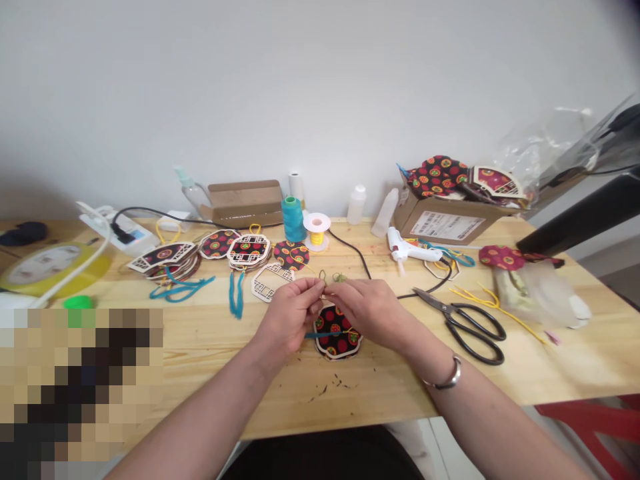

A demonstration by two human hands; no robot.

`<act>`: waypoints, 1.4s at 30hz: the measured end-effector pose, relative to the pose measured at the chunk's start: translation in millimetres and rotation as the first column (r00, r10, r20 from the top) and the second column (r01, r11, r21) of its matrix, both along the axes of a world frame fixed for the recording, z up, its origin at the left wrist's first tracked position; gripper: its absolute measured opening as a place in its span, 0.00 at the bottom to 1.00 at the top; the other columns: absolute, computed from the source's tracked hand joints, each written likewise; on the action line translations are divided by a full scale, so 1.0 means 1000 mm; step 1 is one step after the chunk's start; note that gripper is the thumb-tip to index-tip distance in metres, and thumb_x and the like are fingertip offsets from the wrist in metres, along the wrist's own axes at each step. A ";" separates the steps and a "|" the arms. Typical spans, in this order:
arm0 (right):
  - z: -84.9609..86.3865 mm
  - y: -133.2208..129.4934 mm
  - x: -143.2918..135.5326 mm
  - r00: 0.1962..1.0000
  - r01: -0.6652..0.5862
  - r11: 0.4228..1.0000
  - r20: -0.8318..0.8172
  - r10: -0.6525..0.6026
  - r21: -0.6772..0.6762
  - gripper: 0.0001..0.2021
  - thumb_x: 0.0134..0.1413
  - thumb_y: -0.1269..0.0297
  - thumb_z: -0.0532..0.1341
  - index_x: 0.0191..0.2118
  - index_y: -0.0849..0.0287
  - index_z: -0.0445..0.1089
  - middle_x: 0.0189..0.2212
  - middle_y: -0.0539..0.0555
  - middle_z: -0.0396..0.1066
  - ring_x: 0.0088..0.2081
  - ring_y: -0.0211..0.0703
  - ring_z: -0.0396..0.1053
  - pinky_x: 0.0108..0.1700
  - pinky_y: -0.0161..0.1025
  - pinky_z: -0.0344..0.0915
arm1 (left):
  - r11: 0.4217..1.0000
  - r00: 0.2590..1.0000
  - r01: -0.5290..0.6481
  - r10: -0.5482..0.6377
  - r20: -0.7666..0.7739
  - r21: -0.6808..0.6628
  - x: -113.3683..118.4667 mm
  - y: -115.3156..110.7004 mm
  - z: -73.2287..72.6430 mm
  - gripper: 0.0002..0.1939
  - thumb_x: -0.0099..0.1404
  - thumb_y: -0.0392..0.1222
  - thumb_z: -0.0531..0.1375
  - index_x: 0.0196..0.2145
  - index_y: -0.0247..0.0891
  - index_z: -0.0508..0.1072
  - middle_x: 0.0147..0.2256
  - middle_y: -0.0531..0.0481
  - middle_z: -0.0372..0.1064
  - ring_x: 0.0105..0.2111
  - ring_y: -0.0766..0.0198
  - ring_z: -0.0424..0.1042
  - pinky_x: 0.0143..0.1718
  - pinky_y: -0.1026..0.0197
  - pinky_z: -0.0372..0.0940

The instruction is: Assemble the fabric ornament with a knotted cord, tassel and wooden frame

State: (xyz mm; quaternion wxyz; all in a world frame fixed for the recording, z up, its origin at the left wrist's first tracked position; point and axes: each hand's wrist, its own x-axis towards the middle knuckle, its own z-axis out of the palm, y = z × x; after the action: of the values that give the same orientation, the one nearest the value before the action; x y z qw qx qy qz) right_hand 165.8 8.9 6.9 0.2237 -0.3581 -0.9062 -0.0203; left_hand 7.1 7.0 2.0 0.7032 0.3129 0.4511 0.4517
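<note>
My left hand (293, 310) and my right hand (370, 310) meet at the fingertips, both closed in a pinch. A thin olive-green cord (323, 274) rises in a small loop above the fingers; its exact course between them is hidden. Just below, a black fabric ornament (341, 341) with red and orange dots and a pale wooden rim lies flat on the table. A teal strand (323, 335) crosses its face toward a bit of yellow cord. Beyond my left hand lies a pale wooden lattice frame (265, 283), beside a loose patterned fabric piece (290, 255).
Large black-handled scissors (475, 327) and yellow cords (493, 298) lie right. Behind them are a white glue gun (413, 250) and a filled cardboard box (440, 217). Teal thread (294, 220) and a yellow spool (317, 233) stand mid-back. Finished ornaments (249, 251) and wide tape (55, 267) lie left.
</note>
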 end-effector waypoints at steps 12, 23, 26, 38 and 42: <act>0.002 0.015 0.004 0.845 0.242 0.816 -0.300 -0.443 -0.524 0.12 0.58 0.67 0.53 0.27 0.61 0.69 0.28 0.55 0.71 0.33 0.41 0.66 0.36 0.38 0.59 | 0.998 0.994 -0.019 0.026 -0.108 0.065 0.003 -0.001 0.000 0.12 0.49 0.43 0.66 0.24 0.31 0.71 0.21 0.54 0.64 0.15 0.79 0.51 0.16 0.72 0.43; 0.008 0.006 -0.012 0.563 -0.445 0.247 -0.484 -0.670 -0.860 0.12 0.52 0.57 0.61 0.30 0.60 0.62 0.22 0.47 0.66 0.22 0.33 0.66 0.25 0.32 0.67 | 0.994 0.984 0.051 -0.032 -0.175 0.102 0.007 -0.006 0.002 0.11 0.53 0.46 0.65 0.25 0.34 0.73 0.13 0.60 0.55 0.15 0.76 0.51 0.17 0.70 0.46; 0.006 0.008 -0.010 0.584 -0.398 0.303 -0.493 -0.645 -0.866 0.12 0.51 0.57 0.61 0.27 0.60 0.62 0.20 0.47 0.65 0.18 0.30 0.60 0.19 0.29 0.59 | 0.989 0.972 0.088 -0.059 -0.228 0.119 0.006 -0.006 -0.002 0.11 0.55 0.46 0.64 0.26 0.34 0.74 0.15 0.59 0.58 0.15 0.76 0.51 0.18 0.69 0.46; -0.001 0.010 -0.011 0.500 -0.435 0.395 -0.582 -0.641 -0.809 0.14 0.46 0.56 0.62 0.23 0.59 0.58 0.14 0.44 0.61 0.15 0.29 0.56 0.17 0.28 0.53 | 0.971 0.952 0.159 -0.103 -0.289 0.177 0.002 -0.005 -0.003 0.09 0.54 0.45 0.63 0.26 0.35 0.73 0.21 0.53 0.67 0.21 0.70 0.63 0.22 0.66 0.55; 0.003 0.011 -0.008 0.515 -0.495 0.319 -0.569 -0.641 -0.808 0.16 0.47 0.53 0.63 0.24 0.60 0.61 0.17 0.47 0.65 0.18 0.31 0.61 0.19 0.29 0.59 | 0.972 0.962 0.149 -0.099 -0.255 0.184 0.002 -0.005 -0.003 0.09 0.55 0.45 0.62 0.26 0.35 0.73 0.21 0.53 0.67 0.20 0.70 0.61 0.22 0.66 0.54</act>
State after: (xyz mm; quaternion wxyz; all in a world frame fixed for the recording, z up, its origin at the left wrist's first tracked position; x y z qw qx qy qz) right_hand 157.9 20.1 9.4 0.3791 -0.4232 -0.4697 0.6757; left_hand 8.9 2.0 -0.8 0.6342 0.4633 0.4655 0.4079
